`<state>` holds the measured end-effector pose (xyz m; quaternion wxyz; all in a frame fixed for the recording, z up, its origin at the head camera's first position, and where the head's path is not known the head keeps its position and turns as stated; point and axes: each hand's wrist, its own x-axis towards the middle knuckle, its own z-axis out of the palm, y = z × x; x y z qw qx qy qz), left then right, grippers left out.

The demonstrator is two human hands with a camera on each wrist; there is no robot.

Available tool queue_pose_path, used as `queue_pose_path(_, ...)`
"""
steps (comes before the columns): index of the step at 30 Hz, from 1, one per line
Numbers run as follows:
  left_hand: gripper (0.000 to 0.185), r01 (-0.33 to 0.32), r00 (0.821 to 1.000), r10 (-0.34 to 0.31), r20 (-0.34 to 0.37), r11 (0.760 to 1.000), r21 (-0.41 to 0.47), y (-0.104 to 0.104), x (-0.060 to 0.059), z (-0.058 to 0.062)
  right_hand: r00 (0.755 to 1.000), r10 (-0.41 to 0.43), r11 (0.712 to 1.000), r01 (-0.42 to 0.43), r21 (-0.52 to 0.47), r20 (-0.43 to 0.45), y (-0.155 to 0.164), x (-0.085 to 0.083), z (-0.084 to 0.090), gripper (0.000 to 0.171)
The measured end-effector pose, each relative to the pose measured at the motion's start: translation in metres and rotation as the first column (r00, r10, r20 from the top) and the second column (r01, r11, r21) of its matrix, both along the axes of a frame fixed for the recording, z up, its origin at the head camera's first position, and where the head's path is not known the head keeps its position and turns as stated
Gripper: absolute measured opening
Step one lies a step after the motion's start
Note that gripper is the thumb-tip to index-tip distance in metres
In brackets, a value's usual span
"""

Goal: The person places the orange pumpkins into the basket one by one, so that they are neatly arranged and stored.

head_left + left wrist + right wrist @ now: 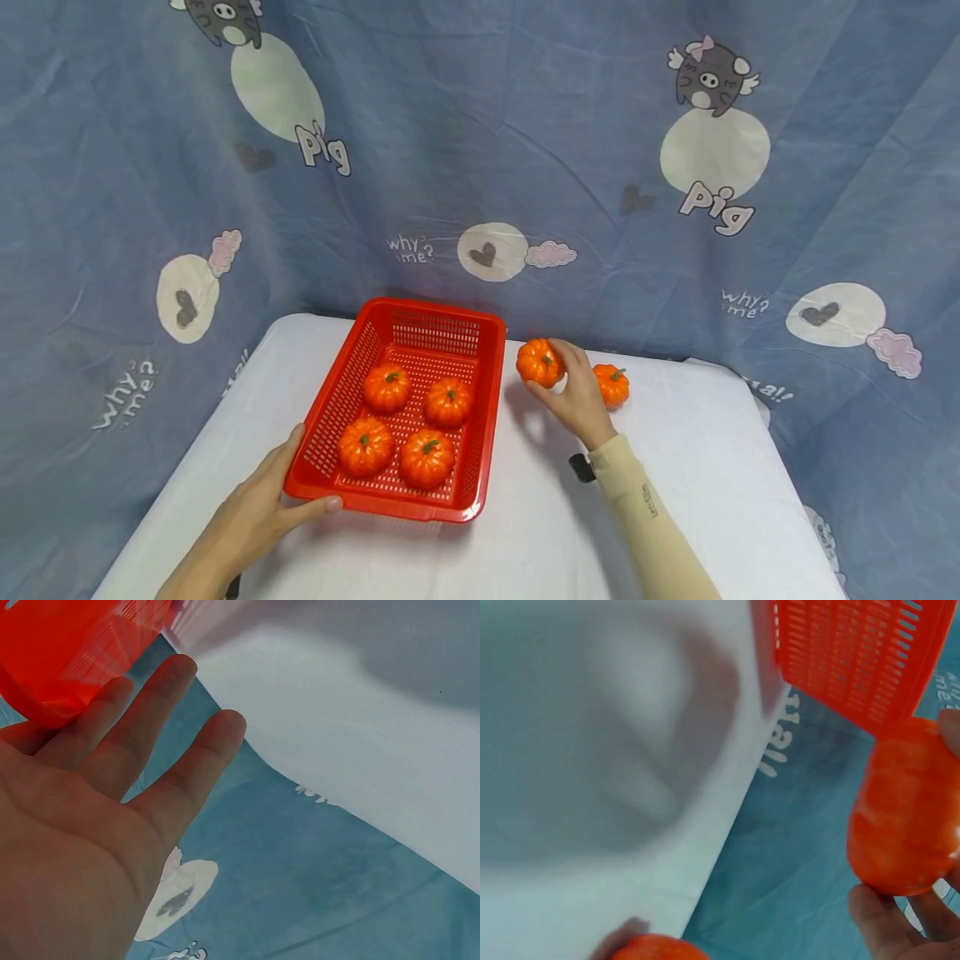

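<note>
A red plastic basket (491,392) with slotted walls holds several small orange pumpkins (364,447) with green stems. My left hand (251,508) grips its near left corner, thumb by the front rim and fingers along the left side. In the left wrist view, some fingers (202,761) reach out past the basket's edge. Right of the basket, my right hand (576,396) holds another orange pumpkin (537,363) between thumb and fingers, above the cloth. This pumpkin (904,810) shows side-on in the right wrist view. One more pumpkin (612,386) lies just right of that hand, partly hidden by it.
A white-covered table (540,533) lies under everything. Blue fabric (600,275) printed with pigs and lettering hangs behind the table and at its sides. A small black piece (581,468) sits at my right wrist.
</note>
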<state>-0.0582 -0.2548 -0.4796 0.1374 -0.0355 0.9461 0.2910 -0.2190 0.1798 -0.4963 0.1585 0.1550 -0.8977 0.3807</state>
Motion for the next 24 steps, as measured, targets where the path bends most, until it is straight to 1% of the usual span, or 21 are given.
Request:
queue_pose_path(4,0.137,0.003,1.0,-0.003,-0.01,1.0,0.001,0.0,0.001,0.0,0.999,0.005,1.0,-0.005,-0.016,-0.042,-0.006,-0.003,0.007,0.076)
queue_pose_path(8,0.137,0.006,1.0,-0.006,-0.019,1.0,0.005,0.0,0.001,0.0,0.999,0.011,1.0,-0.012,-0.014,-0.039,-0.014,-0.005,0.018,0.077)
queue_pose_path(12,0.138,0.0,1.0,0.0,-0.009,1.0,0.011,0.0,0.001,0.0,0.999,0.04,0.999,-0.04,0.0,-0.031,-0.023,-0.009,0.028,0.079)
queue_pose_path(14,0.138,0.001,1.0,-0.001,-0.011,1.0,0.011,0.0,0.001,0.0,0.998,0.062,0.998,-0.062,0.006,-0.032,-0.027,-0.011,0.033,0.079)
queue_pose_path(18,0.137,0.008,0.999,-0.008,-0.035,1.0,0.011,0.0,0.001,0.0,0.992,0.119,0.993,-0.119,0.017,-0.034,-0.039,-0.014,0.043,0.078)
queue_pose_path(24,0.136,0.011,0.999,-0.011,-0.048,1.0,0.01,0.0,0.002,-0.001,0.972,0.233,0.973,-0.232,0.015,-0.045,-0.062,-0.016,0.058,0.079)
